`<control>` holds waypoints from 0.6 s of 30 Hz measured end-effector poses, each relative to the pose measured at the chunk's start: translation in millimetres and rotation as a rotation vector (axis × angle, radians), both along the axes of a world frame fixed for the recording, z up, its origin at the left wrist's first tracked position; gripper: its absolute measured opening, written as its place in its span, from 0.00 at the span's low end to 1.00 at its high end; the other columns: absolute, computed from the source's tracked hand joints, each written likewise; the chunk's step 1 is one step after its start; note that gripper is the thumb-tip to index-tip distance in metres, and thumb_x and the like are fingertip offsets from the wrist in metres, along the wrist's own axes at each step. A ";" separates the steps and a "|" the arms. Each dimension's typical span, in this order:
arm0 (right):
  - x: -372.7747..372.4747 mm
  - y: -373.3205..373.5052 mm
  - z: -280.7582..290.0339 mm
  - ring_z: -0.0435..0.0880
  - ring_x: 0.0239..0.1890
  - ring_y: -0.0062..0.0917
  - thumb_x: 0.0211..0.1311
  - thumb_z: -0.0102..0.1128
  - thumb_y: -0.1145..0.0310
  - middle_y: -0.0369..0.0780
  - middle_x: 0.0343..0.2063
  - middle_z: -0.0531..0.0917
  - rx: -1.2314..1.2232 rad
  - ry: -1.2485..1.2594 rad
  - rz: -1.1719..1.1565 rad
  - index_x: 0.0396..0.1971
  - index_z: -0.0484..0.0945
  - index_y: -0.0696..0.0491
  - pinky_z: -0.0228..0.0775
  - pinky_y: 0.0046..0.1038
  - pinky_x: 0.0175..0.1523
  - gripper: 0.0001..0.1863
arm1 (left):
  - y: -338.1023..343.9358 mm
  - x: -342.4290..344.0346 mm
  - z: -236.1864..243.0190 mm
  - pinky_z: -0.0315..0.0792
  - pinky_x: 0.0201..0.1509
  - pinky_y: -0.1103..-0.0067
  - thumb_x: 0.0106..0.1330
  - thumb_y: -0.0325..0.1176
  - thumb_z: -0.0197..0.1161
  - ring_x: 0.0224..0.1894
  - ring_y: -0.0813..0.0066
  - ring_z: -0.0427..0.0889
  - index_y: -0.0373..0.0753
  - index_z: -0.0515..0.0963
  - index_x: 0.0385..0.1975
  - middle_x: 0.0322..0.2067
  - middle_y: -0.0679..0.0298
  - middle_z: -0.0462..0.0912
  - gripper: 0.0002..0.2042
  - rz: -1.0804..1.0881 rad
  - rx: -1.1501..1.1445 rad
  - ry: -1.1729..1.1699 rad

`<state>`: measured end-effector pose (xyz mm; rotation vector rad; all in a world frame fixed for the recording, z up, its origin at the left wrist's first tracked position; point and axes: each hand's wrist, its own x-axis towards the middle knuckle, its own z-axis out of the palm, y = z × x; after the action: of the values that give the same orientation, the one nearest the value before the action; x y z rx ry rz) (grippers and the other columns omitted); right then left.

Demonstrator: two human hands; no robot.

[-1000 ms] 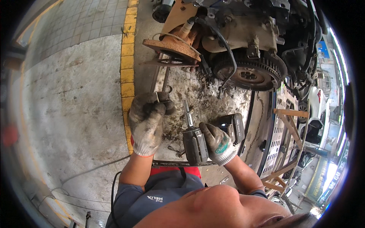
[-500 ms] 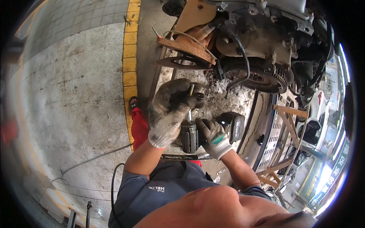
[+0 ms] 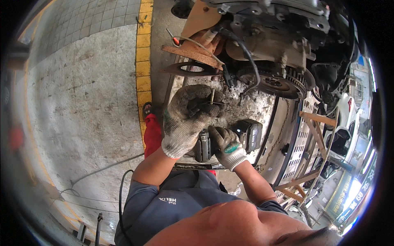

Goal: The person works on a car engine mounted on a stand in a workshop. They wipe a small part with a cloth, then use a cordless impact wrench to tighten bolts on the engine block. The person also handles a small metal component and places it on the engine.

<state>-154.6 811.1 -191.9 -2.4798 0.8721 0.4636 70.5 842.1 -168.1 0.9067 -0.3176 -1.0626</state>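
At the far left a grey, stained floor [image 3: 82, 98] runs up to a strip of yellow tiles [image 3: 143, 80], with a red trouser leg [image 3: 152, 133] and a sandalled foot [image 3: 147, 108] at the strip's lower part. Just right of these, a dark flat ring [image 3: 170, 69] sits below a rusty pipe plate [image 3: 193, 55]. The left hand [image 3: 186, 117], in a dirty knitted glove, has its thumb and fingers closed on a thin brass-coloured bolt [image 3: 212, 96], which stands up from the fingertips over the grimy work table [image 3: 262, 107]. Below that hand is the black power drill [image 3: 203, 146], its nose hidden by the glove, so whether the two touch cannot be told. The right hand [image 3: 225, 143], gloved too, is wrapped round the drill's handle, between the body and the thick black battery [image 3: 251, 135]. Beyond, at the top, a toothed wheel [image 3: 275, 83] is mounted on the lower side of a big grey engine [image 3: 262, 47], well apart from the drill. Further right come a wooden frame [image 3: 318, 119] and a white car [image 3: 347, 117].
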 end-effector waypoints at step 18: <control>27.3 -18.4 90.1 0.85 0.40 0.21 0.66 0.70 0.76 0.41 0.41 0.86 0.788 -1.108 -0.811 0.46 0.77 0.60 0.80 0.25 0.48 0.13 | 17.3 -34.1 71.2 0.79 0.58 0.73 0.69 0.20 0.60 0.52 0.65 0.86 0.32 0.77 0.59 0.53 0.52 0.85 0.18 -0.221 0.102 -0.975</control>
<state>-127.2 792.7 -101.8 -1.1569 0.8365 -0.6763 36.4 859.4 -96.9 1.4695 -1.1986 -0.7667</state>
